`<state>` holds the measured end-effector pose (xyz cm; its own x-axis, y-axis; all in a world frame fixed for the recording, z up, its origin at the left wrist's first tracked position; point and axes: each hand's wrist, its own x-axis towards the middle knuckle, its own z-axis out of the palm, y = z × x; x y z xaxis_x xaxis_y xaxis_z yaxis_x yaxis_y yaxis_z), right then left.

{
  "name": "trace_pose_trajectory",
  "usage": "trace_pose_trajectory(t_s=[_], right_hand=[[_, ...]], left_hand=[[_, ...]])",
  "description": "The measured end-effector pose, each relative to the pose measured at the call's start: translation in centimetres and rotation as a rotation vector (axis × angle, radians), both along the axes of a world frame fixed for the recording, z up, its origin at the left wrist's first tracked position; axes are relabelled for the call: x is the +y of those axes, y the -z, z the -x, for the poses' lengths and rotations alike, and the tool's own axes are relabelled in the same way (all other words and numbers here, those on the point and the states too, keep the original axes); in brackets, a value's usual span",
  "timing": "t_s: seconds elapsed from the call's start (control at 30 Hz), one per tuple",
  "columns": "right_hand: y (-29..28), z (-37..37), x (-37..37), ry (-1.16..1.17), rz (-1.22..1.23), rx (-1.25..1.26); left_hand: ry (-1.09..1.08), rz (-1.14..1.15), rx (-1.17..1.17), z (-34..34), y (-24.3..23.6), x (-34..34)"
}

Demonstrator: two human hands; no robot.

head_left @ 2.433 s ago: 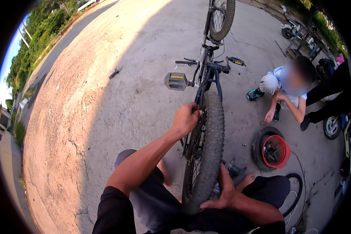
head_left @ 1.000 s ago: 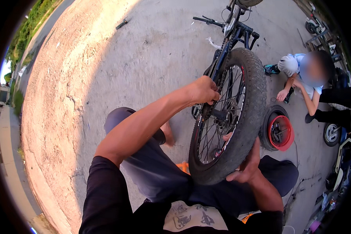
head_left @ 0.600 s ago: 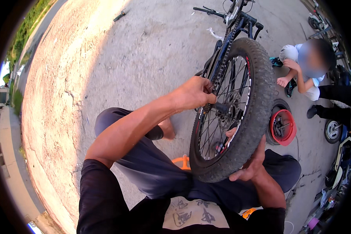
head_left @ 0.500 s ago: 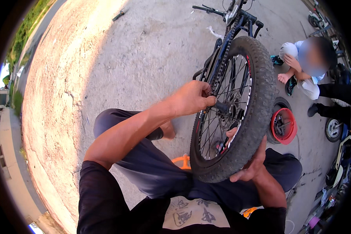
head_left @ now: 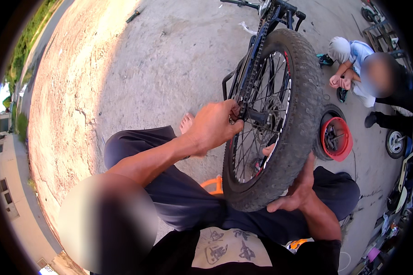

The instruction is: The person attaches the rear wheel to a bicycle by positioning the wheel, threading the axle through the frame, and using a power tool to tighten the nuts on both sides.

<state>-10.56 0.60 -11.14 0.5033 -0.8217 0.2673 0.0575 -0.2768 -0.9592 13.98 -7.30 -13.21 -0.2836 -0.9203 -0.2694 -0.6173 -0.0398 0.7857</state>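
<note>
A bicycle wheel with a fat knobby tire stands tilted in front of me, set in the black rear end of a bicycle frame. My right hand holds the wheel low on its near side, palm under the tire and fingertips showing through the spokes. At the wheel's centre, beside the chain and the black hub, my left hand is closed in a pinch. Whatever lies between those fingertips is hidden.
To the right, a red helmet-like bowl with metal parts rests on a loose tire. Beyond it a person crouches. Parked two-wheelers line the right edge. An orange thing lies under the wheel, and a dark tool lies far left.
The wheel and my left hand sit slightly further left in view, the hand still at the hub. My right hand keeps its hold. The crouching person's hands have come together.
</note>
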Motion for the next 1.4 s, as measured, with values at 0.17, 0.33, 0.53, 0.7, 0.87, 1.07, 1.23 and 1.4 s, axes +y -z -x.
trace_pose_trajectory(t_s=[0.17,0.33,0.53,0.7,0.87,1.07,1.23,1.4], right_hand=[[-0.3,-0.1,-0.2,-0.012,-0.013,0.013],[0.1,0.0,0.0,0.002,-0.014,0.013],[0.0,-0.1,0.0,-0.007,-0.004,0.016],[0.3,0.1,-0.1,-0.003,0.02,0.01],[0.3,0.0,0.1,0.009,-0.019,-0.001],[0.6,-0.3,0.1,0.005,-0.033,-0.066],[0.2,-0.4,-0.3,-0.005,0.037,-0.011],[0.5,-0.1,-0.1,-0.018,-0.02,-0.053]], left_hand=[[-0.055,0.149,-0.15,0.6,0.8,0.8],[-0.019,0.074,-0.247,0.5,1.0,1.0],[-0.037,0.168,-0.201,0.8,0.5,1.5],[-0.057,0.195,-0.128,0.4,1.4,1.7],[-0.033,0.258,-0.231,0.2,2.6,2.4],[0.079,0.461,-0.347,-0.2,3.4,2.8],[0.105,0.487,-0.402,0.3,2.4,2.8],[0.139,0.575,-0.428,0.9,2.9,2.8]])
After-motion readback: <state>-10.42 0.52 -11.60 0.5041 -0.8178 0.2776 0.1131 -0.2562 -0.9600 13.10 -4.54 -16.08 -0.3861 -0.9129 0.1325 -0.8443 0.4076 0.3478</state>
